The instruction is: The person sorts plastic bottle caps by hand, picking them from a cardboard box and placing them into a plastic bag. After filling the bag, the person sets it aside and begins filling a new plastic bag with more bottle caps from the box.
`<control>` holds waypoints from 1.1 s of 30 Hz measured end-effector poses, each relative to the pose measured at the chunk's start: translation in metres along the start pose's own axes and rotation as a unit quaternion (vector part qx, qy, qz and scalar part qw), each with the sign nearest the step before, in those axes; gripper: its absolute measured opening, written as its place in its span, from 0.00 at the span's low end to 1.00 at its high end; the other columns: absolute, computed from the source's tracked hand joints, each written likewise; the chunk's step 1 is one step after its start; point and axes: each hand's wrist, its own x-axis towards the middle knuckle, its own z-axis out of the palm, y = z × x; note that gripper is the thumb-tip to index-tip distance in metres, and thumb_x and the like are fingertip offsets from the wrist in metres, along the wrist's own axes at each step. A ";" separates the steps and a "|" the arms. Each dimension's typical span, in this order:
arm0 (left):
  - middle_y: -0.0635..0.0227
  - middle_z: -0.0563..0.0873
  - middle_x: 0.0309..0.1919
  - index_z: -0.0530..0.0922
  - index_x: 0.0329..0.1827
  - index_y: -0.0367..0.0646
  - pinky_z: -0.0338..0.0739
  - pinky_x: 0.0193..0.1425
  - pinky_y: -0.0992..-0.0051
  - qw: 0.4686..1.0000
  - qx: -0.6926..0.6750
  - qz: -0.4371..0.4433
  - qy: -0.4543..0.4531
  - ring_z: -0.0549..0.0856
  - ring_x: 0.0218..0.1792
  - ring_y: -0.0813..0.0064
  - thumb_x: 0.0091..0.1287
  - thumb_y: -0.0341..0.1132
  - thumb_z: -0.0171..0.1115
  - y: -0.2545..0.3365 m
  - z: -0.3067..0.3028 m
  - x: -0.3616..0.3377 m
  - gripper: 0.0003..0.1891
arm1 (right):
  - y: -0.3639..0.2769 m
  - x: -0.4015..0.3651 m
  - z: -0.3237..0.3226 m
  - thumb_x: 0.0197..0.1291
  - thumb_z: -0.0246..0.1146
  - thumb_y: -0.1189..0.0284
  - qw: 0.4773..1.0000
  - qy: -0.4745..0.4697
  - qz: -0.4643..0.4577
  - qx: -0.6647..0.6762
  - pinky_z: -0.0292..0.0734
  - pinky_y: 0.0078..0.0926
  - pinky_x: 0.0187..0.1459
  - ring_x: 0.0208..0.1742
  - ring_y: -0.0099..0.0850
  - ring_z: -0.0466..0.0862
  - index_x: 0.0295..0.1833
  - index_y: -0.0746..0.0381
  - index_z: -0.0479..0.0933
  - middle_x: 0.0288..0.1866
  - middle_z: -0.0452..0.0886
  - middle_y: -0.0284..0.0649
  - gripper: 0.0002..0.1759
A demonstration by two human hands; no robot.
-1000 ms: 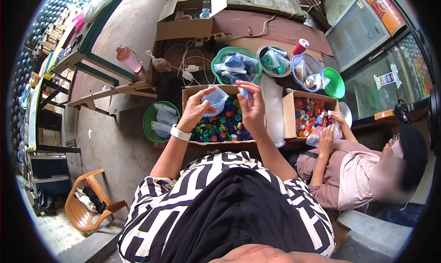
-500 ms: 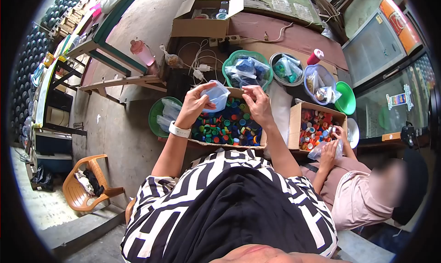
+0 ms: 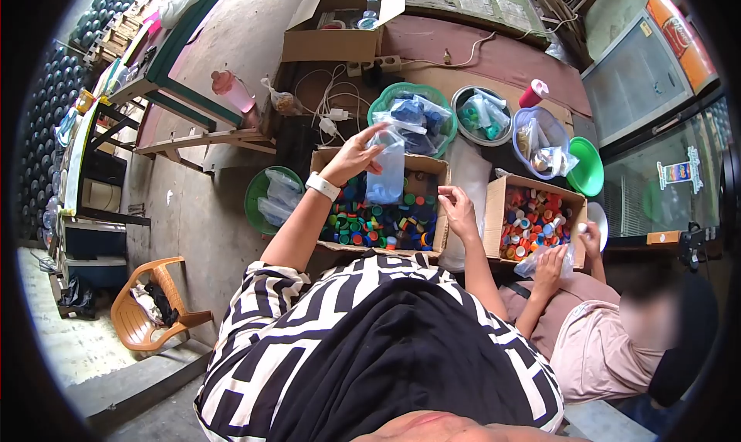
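Note:
My left hand (image 3: 356, 155), with a white watch on its wrist, grips a clear plastic bag (image 3: 387, 168) by its upper part. The bag hangs over a cardboard box (image 3: 320, 160) of mixed bottle caps (image 3: 374, 222), mostly green, blue and black. Some blue shows at the bottom of the bag. At the box's right edge is my right hand (image 3: 460, 212), fingers loosely bent and apart, with nothing visible in them. Behind the box, a green basin (image 3: 378, 106) holds bags of blue caps (image 3: 417, 114).
To the right, a co-worker's hands (image 3: 552, 264) hold a bag beside a box of red and white caps (image 3: 536, 218). A grey bowl (image 3: 461, 126), a purple basket (image 3: 515, 149) and a green bowl (image 3: 584, 164) stand behind. A green basin (image 3: 253, 203) with bags lies left.
The bag now hangs lower from my left hand, stretched lengthwise. My right hand has moved from beside the bag down and right to the box edge. The co-worker's far hand has shifted right.

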 end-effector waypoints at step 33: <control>0.59 0.83 0.27 0.78 0.29 0.36 0.76 0.36 0.60 0.912 0.274 -0.110 0.286 0.83 0.29 0.60 0.57 0.39 0.73 -0.190 -0.043 -0.024 0.15 | 0.022 0.012 0.033 0.61 0.61 0.75 0.991 -0.127 0.024 -0.045 0.79 0.33 0.49 0.45 0.40 0.84 0.48 0.65 0.79 0.44 0.81 0.47 0.11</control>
